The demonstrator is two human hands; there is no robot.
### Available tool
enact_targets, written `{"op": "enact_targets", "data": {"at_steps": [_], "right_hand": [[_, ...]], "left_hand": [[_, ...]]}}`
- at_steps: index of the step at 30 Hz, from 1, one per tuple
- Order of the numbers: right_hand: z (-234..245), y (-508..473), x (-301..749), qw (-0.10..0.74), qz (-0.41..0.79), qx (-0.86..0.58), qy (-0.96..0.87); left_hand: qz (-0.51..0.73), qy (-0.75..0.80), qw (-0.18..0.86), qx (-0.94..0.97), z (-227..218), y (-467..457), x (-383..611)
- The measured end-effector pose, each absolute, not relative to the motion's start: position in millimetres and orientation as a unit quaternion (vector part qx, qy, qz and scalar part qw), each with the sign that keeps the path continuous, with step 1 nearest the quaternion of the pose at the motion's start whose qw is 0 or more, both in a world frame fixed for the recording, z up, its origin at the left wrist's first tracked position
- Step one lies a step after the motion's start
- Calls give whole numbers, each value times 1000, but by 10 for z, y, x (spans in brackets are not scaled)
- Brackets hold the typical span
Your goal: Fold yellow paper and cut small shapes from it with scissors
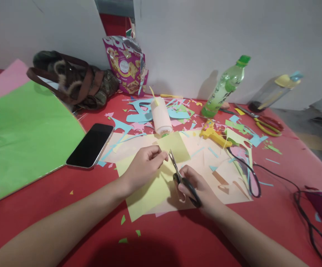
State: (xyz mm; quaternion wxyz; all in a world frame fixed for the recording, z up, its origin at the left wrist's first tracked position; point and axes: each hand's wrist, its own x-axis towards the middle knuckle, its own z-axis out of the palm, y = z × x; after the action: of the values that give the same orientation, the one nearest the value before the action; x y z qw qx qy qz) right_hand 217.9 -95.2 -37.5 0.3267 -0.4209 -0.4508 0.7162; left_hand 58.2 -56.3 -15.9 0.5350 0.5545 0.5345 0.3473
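My right hand (198, 185) holds black-handled scissors (174, 163), with thumb and fingers in the loops. The blades point up and to the left, slightly apart at the tip. Just left of them, my left hand (146, 165) pinches a tiny pale piece, probably paper, too small to make out well. Below both hands lie yellow paper sheets (146, 196) and pale peach paper (227, 185). Beyond the hands is a pale pink paper-wrapped cylinder (161, 115) with a yellow strip at its top.
A black phone (91, 145) and green sheets (33, 137) are left. A yellow glue gun (215, 135) with a black cord, a green bottle (224, 87) and more scissors (269, 124) are right. Behind stand a snack bag (126, 66) and a camouflage bag (77, 81). Paper scraps litter the red table (94, 215).
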Motion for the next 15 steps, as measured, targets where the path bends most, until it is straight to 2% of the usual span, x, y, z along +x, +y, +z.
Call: {"op": "enact_targets", "data": {"at_steps": [9, 12, 15], "right_hand": [[-406, -960, 2205, 339, 731, -394, -443], [-400, -962, 2197, 333, 731, -399, -442], [-395, -965, 2180, 327, 711, -425, -455]], "left_hand": [[314, 551, 362, 683, -158, -568, 544], [313, 552, 354, 688, -148, -578, 551], [316, 548, 387, 671, -135, -575, 558]]}}
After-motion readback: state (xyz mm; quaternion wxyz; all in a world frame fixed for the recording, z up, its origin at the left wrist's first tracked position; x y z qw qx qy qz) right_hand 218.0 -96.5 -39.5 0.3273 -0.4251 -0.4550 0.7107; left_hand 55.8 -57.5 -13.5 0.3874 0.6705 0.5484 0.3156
